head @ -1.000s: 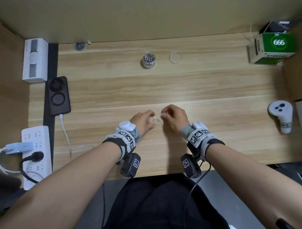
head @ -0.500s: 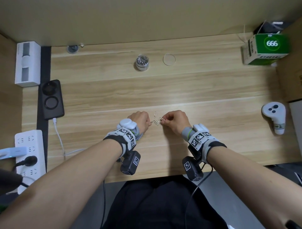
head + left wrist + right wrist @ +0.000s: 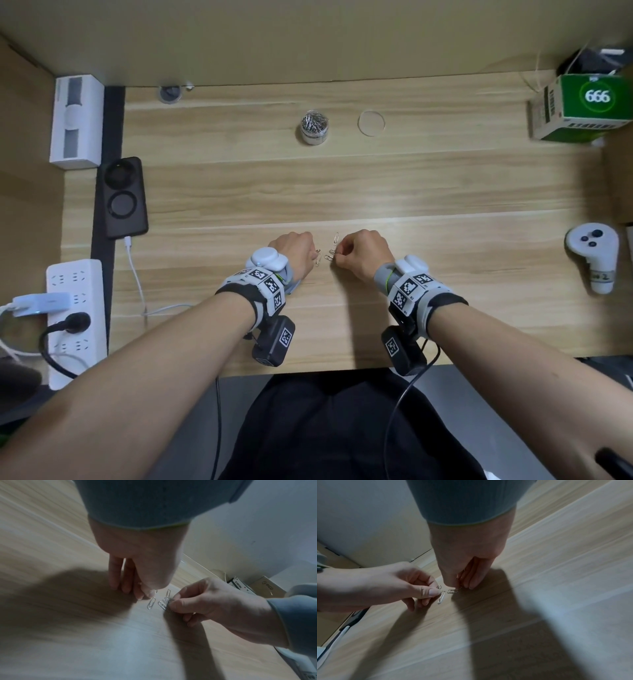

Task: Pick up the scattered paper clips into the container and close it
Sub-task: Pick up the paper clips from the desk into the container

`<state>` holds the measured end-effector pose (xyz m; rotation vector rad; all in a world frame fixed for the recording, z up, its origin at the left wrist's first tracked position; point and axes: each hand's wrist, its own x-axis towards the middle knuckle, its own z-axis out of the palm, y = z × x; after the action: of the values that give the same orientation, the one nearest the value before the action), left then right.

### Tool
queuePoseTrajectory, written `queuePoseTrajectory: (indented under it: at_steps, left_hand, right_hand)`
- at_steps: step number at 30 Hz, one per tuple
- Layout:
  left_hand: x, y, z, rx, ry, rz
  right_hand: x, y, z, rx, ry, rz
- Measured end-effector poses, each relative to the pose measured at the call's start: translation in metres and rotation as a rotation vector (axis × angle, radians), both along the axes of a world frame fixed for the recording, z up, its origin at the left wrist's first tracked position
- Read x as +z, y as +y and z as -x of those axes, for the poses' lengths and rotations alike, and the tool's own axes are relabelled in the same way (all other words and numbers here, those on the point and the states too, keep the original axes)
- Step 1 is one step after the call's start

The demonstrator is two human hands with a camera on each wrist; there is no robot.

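Several silver paper clips lie near the front middle of the wooden desk [image 3: 445, 192]. One loose clip [image 3: 335, 237] lies just beyond my hands, another [image 3: 151, 603] on the wood between them. My left hand [image 3: 313, 254] pinches a small clip [image 3: 438, 587] between thumb and forefinger. My right hand [image 3: 337, 253] pinches a couple of clips [image 3: 163, 604] that still touch the desk. The round clear container [image 3: 314, 127], full of clips, stands open at the back middle. Its clear lid [image 3: 371, 122] lies flat to its right.
A green box [image 3: 582, 106] stands at the back right and a white controller [image 3: 594, 257] at the right edge. On the left are a black charging pad [image 3: 121, 198], a white power strip [image 3: 73, 308] with cables and a white box [image 3: 76, 123].
Both hands have stayed over the clips and drawn slightly apart. My left hand has lifted one clip in a pinch, and my right hand has gathered clips under its fingertips.
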<state>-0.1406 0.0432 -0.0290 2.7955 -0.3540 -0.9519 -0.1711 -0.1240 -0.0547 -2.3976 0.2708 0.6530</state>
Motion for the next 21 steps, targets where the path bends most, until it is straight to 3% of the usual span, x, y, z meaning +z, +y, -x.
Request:
queuePoseTrajectory:
  at_steps: [5,11,21]
  left_hand:
    - [0.002,0.011,-0.004,0.063,0.010,0.046]
    - [0.011,0.017,-0.031,0.273,-0.005,0.163]
    - [0.054,-0.014,-0.155,0.626,-0.180,0.517]
  right_hand:
    - [0.002,-0.002,-0.007,-0.030,-0.004,-0.020]
    - [0.022,-0.012,-0.040,-0.218,-0.039,-0.230]
    - [0.069,-0.029,-0.154,-0.424,-0.149,-0.457]
